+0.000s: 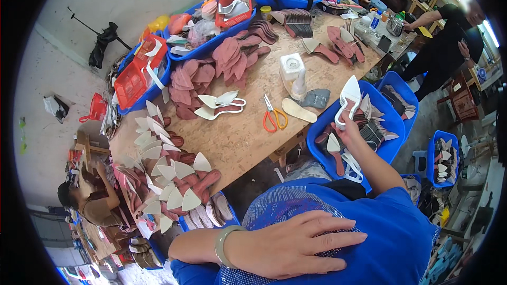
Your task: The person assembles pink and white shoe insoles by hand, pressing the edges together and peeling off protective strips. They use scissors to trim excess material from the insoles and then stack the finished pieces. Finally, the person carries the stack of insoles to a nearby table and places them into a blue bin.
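My left hand [298, 245], with a pale bangle at the wrist, lies flat on my blue shirt, fingers spread and holding nothing. At the right, my right hand [349, 132] is closed round the heel end of a shoe insole [349, 95] with a white pointed toe and white edging. It is held up over a blue bin [317, 150]. Inside that bin lie stacked pink-brown insoles [369, 132] with pale toes, some bundled. A white strap-like shoe piece [352, 166] rests at the bin's near side.
On the worktable [248, 148] are orange-handled scissors [272, 113], a glue bottle [299, 87], a grey cloth [317, 98] and a beige sole shape [299, 111]. Insoles [174, 179] crowd the left edge. Pink pieces [232, 63] lie farther back. A person in black [449, 37] stands at far right.
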A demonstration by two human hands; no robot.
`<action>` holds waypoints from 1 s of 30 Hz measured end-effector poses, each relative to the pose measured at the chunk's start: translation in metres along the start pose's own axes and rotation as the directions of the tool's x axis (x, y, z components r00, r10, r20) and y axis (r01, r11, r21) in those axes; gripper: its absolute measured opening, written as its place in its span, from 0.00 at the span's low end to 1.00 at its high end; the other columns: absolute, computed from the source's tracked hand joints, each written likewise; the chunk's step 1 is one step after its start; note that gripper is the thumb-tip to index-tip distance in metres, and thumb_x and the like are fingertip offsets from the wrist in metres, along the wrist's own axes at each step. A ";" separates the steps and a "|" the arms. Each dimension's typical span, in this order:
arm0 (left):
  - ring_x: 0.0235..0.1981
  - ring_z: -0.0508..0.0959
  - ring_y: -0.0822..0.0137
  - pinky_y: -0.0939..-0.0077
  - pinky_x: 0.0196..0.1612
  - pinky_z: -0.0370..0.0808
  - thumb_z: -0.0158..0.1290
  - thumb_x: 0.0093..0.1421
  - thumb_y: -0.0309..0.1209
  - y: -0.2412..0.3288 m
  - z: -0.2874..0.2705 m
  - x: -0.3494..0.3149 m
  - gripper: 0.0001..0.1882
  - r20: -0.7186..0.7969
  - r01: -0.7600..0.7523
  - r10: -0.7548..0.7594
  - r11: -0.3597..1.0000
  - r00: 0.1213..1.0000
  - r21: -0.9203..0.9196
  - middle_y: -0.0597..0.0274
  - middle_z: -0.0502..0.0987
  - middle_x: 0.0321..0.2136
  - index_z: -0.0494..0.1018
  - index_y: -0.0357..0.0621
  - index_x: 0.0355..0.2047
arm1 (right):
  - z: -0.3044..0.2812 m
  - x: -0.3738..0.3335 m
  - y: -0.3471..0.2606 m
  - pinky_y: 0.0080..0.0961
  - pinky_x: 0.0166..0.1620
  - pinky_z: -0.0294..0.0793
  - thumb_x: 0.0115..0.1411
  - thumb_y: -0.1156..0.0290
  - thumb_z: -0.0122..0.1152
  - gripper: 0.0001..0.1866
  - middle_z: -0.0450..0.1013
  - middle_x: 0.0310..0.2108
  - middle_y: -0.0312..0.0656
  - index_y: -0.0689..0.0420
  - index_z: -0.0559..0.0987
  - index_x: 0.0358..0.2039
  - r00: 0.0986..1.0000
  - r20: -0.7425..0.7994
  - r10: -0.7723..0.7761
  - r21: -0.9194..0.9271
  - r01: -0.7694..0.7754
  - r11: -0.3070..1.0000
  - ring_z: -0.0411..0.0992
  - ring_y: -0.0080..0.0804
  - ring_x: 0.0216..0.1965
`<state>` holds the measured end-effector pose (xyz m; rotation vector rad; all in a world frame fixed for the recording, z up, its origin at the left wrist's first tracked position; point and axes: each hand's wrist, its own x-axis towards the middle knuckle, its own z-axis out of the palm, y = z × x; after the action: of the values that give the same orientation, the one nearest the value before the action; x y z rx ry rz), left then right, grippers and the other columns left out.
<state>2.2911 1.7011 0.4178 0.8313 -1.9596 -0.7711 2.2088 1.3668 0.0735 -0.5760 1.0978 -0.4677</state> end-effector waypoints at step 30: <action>0.49 0.66 0.54 0.59 0.49 0.65 0.49 0.52 0.31 -0.084 -0.050 0.033 0.07 -0.377 0.020 0.035 0.990 0.925 0.141 0.54 0.68 0.43 0.70 0.40 0.27 | 0.011 0.218 -0.070 0.43 0.50 0.68 0.54 0.59 0.63 0.30 0.69 0.48 0.61 0.65 0.70 0.52 0.393 0.401 -0.827 -0.879 0.420 -0.226 0.68 0.57 0.48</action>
<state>2.3421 1.6159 0.3914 0.9774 -1.6798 -0.4278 2.2984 1.1819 -0.0278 -2.4880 1.2588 -0.8538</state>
